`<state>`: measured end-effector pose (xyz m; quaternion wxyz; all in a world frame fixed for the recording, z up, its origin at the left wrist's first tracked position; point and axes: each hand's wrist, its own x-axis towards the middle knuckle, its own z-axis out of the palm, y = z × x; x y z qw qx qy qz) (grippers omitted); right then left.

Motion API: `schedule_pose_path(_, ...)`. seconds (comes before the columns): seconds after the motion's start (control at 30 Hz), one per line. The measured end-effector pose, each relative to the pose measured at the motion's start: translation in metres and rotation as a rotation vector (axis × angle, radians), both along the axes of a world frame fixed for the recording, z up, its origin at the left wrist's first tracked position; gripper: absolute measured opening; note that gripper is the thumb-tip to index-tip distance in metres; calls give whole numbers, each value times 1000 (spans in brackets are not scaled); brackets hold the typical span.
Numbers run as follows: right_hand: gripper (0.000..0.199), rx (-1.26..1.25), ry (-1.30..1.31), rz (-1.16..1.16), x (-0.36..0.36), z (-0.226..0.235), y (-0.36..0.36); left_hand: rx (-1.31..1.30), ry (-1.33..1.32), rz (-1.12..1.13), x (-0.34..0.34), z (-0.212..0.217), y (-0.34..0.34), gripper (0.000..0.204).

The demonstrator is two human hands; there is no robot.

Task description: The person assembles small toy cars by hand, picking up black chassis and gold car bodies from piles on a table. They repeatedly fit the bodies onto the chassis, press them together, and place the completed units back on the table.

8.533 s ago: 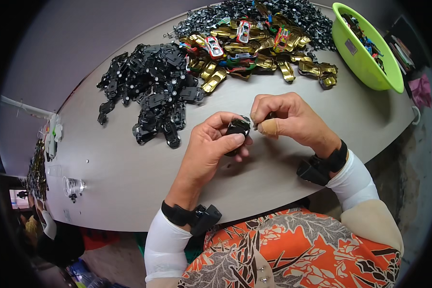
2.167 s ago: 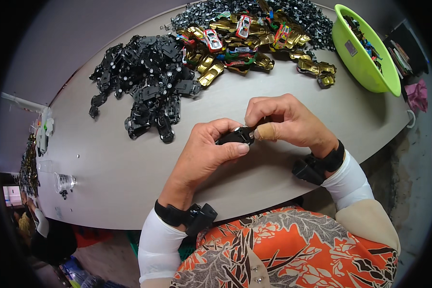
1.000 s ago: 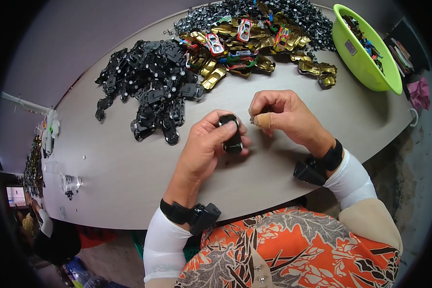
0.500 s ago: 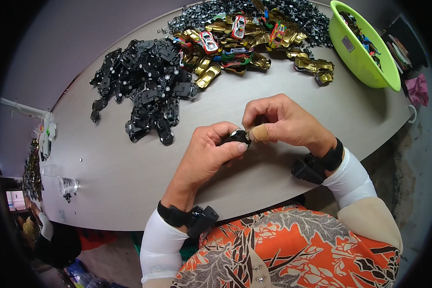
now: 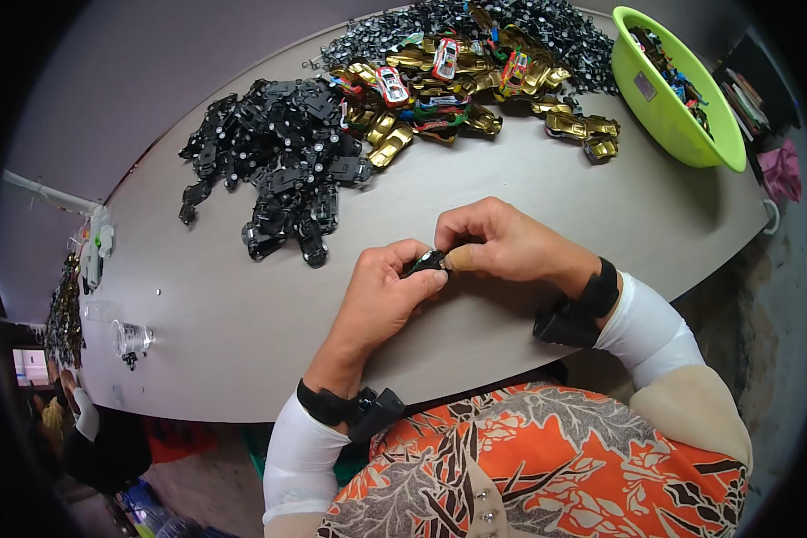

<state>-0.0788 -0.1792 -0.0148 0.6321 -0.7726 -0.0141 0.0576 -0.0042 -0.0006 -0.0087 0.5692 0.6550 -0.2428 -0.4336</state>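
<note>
Hands (image 5: 439, 264) mid-table (image 5: 601, 206), piles well apart

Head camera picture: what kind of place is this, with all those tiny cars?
Probably a toy-car assembly workbench. The table holds a heap of black chassis parts, a pile of gold car bodies and a green tub, while both hands press a small black piece together.

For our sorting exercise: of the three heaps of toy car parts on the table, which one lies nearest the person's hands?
The heap of black chassis parts, just beyond the left hand. The gold car bodies and the small dark parts lie farther back.
</note>
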Motion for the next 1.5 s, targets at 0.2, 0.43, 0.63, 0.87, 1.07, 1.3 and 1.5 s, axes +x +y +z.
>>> schedule_pose_path(0.2, 17, 286, 114, -134, 4, 7, -9, -67, 159, 96, -2, 3, 33, 23)
schedule_pose_path(0.43, 10, -143, -161, -476, 15, -5, -31, -256, 235, 151, -51, 21, 142, 27)
schedule_pose_path(0.63, 11, -472, -689, -372, 62, -13, -21, 255, 52, 573, -92, -42, 257, 18)
schedule_pose_path(0.87, 11, -1012, -620, -169, 93, -17, 5, 519, -272, 369, -95, -38, 266, 26)
schedule_pose_path(1.07, 11, -143, -138, -167, 61, 0, 1, 208, -717, 254, -33, 48, 160, 21)
schedule_pose_path(1.3, 14, 48, 215, -186, 44, 5, -14, 610, -1174, 234, 50, 35, 58, 20)
schedule_pose_path(1.5, 12, -436, -123, -417, 32, 14, -23, 734, -1279, 242, 66, 12, 43, 23)
